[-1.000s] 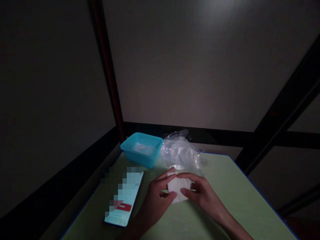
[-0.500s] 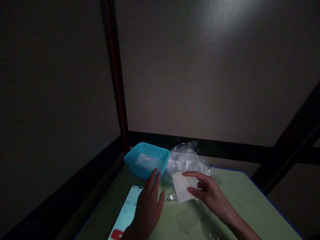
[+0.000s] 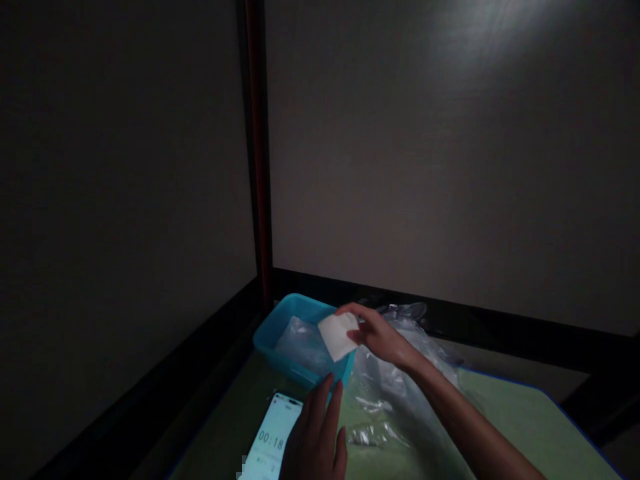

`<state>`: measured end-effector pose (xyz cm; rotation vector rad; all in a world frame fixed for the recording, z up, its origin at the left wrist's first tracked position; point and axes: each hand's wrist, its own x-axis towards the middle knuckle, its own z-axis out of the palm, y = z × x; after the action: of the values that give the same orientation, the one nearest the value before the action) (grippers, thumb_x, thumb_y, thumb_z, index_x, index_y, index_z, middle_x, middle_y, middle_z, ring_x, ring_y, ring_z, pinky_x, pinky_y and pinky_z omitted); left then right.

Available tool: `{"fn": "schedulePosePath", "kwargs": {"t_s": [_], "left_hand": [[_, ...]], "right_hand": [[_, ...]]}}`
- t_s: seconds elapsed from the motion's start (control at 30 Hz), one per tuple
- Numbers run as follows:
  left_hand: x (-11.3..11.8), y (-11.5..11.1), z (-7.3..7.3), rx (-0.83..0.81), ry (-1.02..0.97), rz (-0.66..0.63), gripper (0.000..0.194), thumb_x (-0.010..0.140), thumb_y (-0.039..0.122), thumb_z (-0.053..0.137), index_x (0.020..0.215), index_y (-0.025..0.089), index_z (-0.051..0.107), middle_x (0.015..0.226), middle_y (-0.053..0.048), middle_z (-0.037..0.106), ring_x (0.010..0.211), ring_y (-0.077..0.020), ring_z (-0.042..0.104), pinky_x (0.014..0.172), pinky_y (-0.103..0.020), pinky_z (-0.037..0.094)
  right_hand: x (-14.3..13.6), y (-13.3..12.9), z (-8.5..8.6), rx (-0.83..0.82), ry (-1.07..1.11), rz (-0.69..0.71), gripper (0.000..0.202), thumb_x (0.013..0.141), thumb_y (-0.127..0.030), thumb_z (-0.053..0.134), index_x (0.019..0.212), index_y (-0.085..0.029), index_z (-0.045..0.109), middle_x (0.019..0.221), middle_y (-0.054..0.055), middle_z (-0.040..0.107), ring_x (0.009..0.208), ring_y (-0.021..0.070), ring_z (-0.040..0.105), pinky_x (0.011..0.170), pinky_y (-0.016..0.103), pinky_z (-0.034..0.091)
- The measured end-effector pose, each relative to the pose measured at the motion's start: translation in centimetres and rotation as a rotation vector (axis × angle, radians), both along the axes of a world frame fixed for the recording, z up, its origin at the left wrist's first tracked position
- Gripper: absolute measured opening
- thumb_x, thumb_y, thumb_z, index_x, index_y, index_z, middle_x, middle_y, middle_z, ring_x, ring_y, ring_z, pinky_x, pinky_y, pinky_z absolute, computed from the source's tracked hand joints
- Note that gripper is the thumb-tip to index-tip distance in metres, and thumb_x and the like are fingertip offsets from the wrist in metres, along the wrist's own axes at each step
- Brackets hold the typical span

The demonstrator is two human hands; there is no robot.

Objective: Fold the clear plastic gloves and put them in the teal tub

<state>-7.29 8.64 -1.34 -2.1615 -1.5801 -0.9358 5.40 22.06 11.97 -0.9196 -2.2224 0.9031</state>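
Observation:
My right hand (image 3: 374,333) pinches a flat white square (image 3: 337,337), which looks like a folded paper napkin, between thumb and fingers. It holds the square tilted over the right side of a turquoise plastic basin (image 3: 273,352). Inside the basin lies a clear plastic packet (image 3: 303,343); what it contains is hard to make out. My left hand (image 3: 317,430) has its fingers stretched out, with nothing in them, near the basin's front corner and partly over a phone (image 3: 274,433).
The phone's lit screen shows a timer. Crumpled clear plastic bags (image 3: 395,367) spread right of the basin, and a small clear wrapper (image 3: 373,435) lies in front of them. All rest on a green table (image 3: 525,427) with a blue edge, in a dark wall corner.
My right hand has carried the white square left and up, from in front of the plastic bags to over the basin. My left hand sits lower in the view, still open.

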Motion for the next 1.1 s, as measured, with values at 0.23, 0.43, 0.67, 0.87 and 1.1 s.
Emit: {"fn": "schedulePosePath", "kwargs": {"t_s": [0.23, 0.43, 0.67, 0.87, 1.1], "left_hand": [[0.1, 0.4, -0.8, 0.016, -0.003, -0.021, 0.069, 0.077, 0.003, 0.039, 0.142, 0.015, 0.02, 0.135, -0.013, 0.045, 0.119, -0.0245, 0.048, 0.088, -0.031, 0.049], [1.0, 0.0, -0.7, -0.078, -0.105, 0.063, 0.071, 0.074, 0.001, 0.038, 0.141, 0.021, 0.024, 0.137, -0.009, 0.043, 0.121, -0.0247, 0.046, 0.092, -0.034, 0.047], [1.3, 0.1, -0.6, -0.097, -0.124, 0.049, 0.073, 0.072, -0.001, 0.039, 0.141, 0.02, 0.025, 0.14, -0.008, 0.04, 0.123, -0.0237, 0.044, 0.094, -0.034, 0.045], [1.3, 0.0, -0.3, -0.137, -0.13, 0.063, 0.069, 0.072, 0.0, 0.04, 0.138, 0.018, 0.032, 0.141, -0.008, 0.039, 0.123, -0.0242, 0.044, 0.094, -0.034, 0.046], [1.3, 0.0, -0.2, -0.142, -0.106, 0.087, 0.074, 0.071, 0.0, 0.039, 0.141, 0.019, 0.025, 0.142, -0.008, 0.036, 0.122, -0.0253, 0.045, 0.09, -0.033, 0.049]], "right_hand": [[-5.8, 3.2, -1.7, 0.152, -0.111, -0.092, 0.034, 0.062, -0.003, 0.057, 0.092, -0.019, 0.057, 0.074, -0.001, 0.061, 0.071, 0.0155, 0.058, 0.064, 0.024, 0.041], [-7.0, 3.0, -1.5, 0.38, -0.285, 0.066, 0.018, 0.067, -0.002, 0.05, 0.073, -0.017, 0.058, 0.081, 0.003, 0.062, 0.077, 0.0175, 0.057, 0.066, 0.025, 0.039], [-8.6, 2.7, -1.4, 0.616, -0.471, 0.269, 0.018, 0.082, -0.006, 0.044, 0.082, -0.016, 0.06, 0.09, 0.007, 0.062, 0.087, 0.0196, 0.054, 0.079, 0.032, 0.037], [-10.1, 3.3, -2.7, 0.672, -0.549, 0.384, 0.019, 0.086, -0.009, 0.044, 0.089, -0.016, 0.061, 0.094, 0.007, 0.063, 0.088, 0.0199, 0.056, 0.076, 0.032, 0.04], [-10.8, 3.6, -3.8, 0.569, -0.626, 0.501, 0.026, 0.072, -0.003, 0.058, 0.092, -0.019, 0.064, 0.098, 0.004, 0.064, 0.086, 0.0196, 0.061, 0.069, 0.027, 0.046]]}}
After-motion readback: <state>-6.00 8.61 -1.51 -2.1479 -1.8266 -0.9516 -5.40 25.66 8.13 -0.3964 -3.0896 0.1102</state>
